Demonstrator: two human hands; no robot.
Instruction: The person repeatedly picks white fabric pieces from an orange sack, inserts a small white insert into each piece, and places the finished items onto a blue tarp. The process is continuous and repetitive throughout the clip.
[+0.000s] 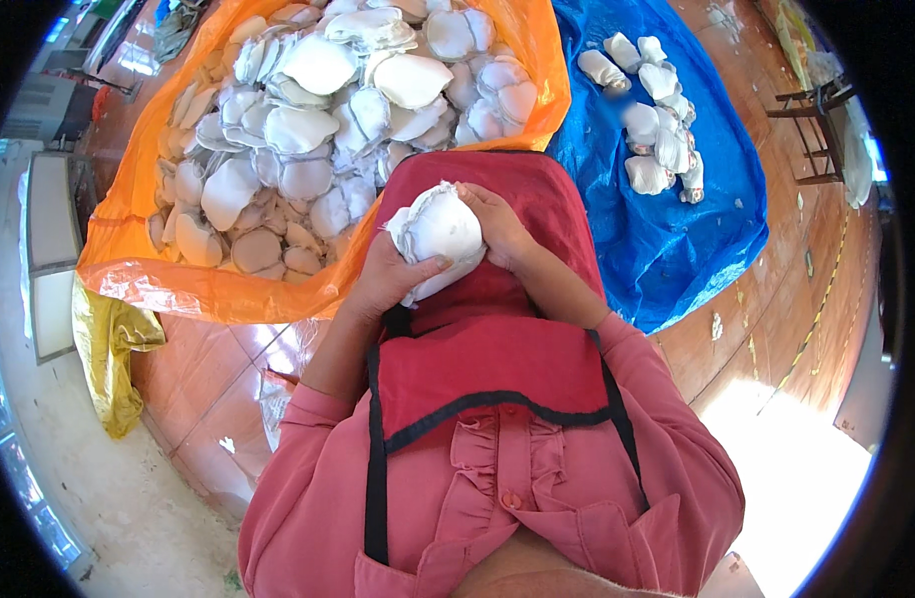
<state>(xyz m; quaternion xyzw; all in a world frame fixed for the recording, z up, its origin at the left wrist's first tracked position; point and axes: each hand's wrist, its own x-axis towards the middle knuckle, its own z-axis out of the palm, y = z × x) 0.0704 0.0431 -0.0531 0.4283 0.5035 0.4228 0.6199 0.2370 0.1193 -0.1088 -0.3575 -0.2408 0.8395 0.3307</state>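
Above my lap, over a red apron (497, 374) with black edging, I hold a stack of white cup-shaped fabric pads (443, 234). My left hand (386, 276) is closed round its lower left side, the thumb lying across the front. At the upper right, my right hand (495, 224) grips the stack's edge. Frayed, ragged cloth edges show along the stack's left side. How many pads are in it I cannot tell. Just ahead and to the left, an orange plastic sheet (119, 267) carries a big heap of similar loose white pads (298, 130).
On the right, a blue plastic sheet (667, 264) bears several white bundles (642, 125). A yellow sack (109, 349) lies on the tiled floor (203, 384) to the left, near a pale wall. Far right stands a dark wooden stool (821, 130).
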